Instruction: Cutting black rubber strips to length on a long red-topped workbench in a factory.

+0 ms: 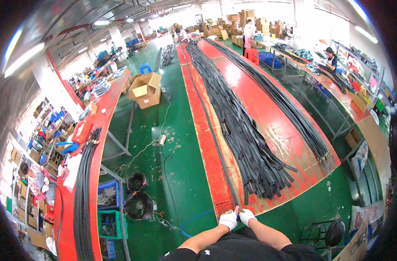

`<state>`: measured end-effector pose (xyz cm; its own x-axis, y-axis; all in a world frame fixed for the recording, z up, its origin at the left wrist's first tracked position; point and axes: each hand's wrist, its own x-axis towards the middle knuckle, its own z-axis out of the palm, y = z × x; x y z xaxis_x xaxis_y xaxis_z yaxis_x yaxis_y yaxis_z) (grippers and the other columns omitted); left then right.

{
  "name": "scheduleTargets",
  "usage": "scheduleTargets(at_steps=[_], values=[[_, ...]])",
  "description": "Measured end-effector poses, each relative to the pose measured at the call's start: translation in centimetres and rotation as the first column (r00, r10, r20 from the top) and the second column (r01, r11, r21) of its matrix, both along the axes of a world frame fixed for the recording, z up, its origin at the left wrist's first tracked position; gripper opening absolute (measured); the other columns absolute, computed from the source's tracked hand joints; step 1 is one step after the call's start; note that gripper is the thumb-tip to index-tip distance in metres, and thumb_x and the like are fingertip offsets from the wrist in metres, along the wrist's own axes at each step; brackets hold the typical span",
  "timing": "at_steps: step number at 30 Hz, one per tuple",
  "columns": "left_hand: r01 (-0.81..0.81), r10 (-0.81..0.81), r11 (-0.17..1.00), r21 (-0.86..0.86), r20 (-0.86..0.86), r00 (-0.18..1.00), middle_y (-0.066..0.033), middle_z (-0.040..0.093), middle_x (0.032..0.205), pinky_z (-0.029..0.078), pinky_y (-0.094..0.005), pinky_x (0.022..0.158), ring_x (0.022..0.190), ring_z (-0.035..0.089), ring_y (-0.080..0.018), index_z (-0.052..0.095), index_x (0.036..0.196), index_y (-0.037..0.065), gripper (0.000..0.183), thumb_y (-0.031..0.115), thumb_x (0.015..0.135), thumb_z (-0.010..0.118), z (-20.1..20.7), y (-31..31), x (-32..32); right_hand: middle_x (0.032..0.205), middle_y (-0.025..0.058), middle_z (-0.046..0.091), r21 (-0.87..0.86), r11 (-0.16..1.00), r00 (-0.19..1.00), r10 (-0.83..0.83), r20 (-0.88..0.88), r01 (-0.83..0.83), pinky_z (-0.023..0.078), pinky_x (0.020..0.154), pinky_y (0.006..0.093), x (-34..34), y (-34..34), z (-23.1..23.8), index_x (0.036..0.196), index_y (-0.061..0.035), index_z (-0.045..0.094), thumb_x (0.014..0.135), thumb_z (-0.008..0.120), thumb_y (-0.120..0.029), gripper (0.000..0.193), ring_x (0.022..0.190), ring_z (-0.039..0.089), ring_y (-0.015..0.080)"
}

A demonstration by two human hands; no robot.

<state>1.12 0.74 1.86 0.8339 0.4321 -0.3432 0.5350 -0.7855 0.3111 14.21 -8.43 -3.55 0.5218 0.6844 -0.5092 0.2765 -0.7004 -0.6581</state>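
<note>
At the near end of a long red table [261, 126], my left hand [227, 219] and my right hand [247, 216] meet close together, in white gloves with bare fingertips. A single long black strip [216, 145] runs along the table's left side and its near end reaches my fingers. My left hand is closed at that end. The right hand is closed too, beside the left; what it grips is hidden, with a bit of dark blue showing between the hands. Just ahead lies a thick bundle of flat black strips [246, 148], its loose ends fanned toward me.
Thinner black lengths [290, 113] lie along the table's right side. Left stands another red table [103, 126] with a black bundle [83, 195]. An open carton [146, 90], black baskets [138, 205] and cables lie on the green floor. A stool [333, 233] is near right; several people work farther off.
</note>
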Motion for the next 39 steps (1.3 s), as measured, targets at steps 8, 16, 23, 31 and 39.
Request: scheduleTargets(at_steps=[8,16,23,31,39], values=[[0.032,-0.031,0.998,0.051,-0.027,0.999,-0.0210,0.069,0.128,0.053,-0.0587,0.095,0.116,0.070,-0.0399,0.036,0.166,0.018,0.075,0.027,0.096,0.063,0.4,0.1,-0.5,0.120,0.0247,0.075,-0.081,0.995,0.983,-0.069,-0.170,0.056,0.054,0.098,0.0448,0.3,0.3,-0.3,0.117,0.0001,0.073,0.103,0.059,-0.034,0.040,0.116,0.070,0.0407],[0.013,-0.014,1.000,-0.011,-0.058,0.998,-0.0214,0.067,0.133,0.053,-0.0583,0.099,0.118,0.069,-0.0409,0.032,0.168,0.018,0.080,0.036,0.097,0.065,0.2,0.3,-0.7,0.115,0.0236,0.076,-0.039,0.996,0.996,0.087,0.034,-0.086,0.055,0.091,0.0444,0.3,0.5,-0.4,0.122,0.0000,0.073,0.104,0.058,-0.037,0.044,0.106,0.073,0.0373],[-0.008,0.007,1.000,-0.023,-0.025,1.000,-0.0214,0.067,0.132,0.054,-0.0576,0.096,0.117,0.070,-0.0399,0.032,0.168,0.017,0.085,0.037,0.094,0.069,0.4,0.3,-0.7,0.129,0.0232,0.073,-0.177,0.976,0.992,0.120,-0.040,-0.125,0.053,0.103,0.0436,1.2,1.0,-1.0,0.129,-0.0028,0.073,0.102,0.060,-0.039,0.047,0.122,0.069,0.0394],[0.010,-0.010,1.000,0.010,-0.008,1.000,-0.0210,0.069,0.130,0.055,-0.0565,0.094,0.115,0.071,-0.0393,0.034,0.167,0.016,0.077,0.028,0.096,0.063,0.4,0.3,-1.0,0.115,0.0208,0.077,-0.058,0.996,0.992,0.059,-0.114,-0.066,0.054,0.092,0.0422,1.4,0.8,-3.2,0.125,0.0009,0.073,0.101,0.061,-0.029,0.040,0.106,0.072,0.0324],[-0.006,0.006,1.000,-0.014,-0.021,1.000,-0.0209,0.068,0.132,0.053,-0.0582,0.098,0.117,0.070,-0.0400,0.034,0.167,0.017,0.077,0.031,0.096,0.062,0.4,0.2,-0.9,0.112,0.0212,0.077,-0.145,0.983,0.993,0.100,-0.064,-0.109,0.055,0.086,0.0435,1.4,1.2,-1.8,0.120,0.0011,0.074,0.102,0.064,-0.032,0.039,0.100,0.073,0.0319]])
